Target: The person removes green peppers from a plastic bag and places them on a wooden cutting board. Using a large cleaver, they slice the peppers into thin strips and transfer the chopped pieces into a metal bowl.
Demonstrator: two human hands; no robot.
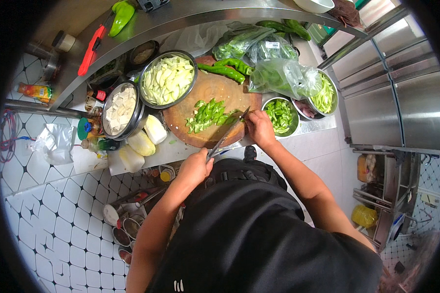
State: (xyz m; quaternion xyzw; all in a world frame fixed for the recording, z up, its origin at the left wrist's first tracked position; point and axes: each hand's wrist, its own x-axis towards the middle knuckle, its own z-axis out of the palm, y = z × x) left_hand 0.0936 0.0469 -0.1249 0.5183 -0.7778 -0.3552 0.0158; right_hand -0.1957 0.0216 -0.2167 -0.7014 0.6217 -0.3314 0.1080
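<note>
My left hand (196,166) grips the handle of a kitchen knife (225,136), whose blade slants up over the near right part of a round wooden chopping board (238,93). Beside the far end of the blade, my right hand (261,128) rests at the board's right edge with its fingers curled. Whatever lies under those fingers is hidden. Sliced green pepper (207,115) is spread on the board to the left of the blade. Two whole green peppers (229,71) lie across its far edge.
Left of the board stand bowls of pale vegetable slices (168,80) and white tofu-like pieces (121,110). To the right are bowls of cut green pepper (278,115) and green shreds (322,95). Bagged greens (271,73) lie behind; a steel shelf (190,16) overhangs, bearing a red utility knife (91,51).
</note>
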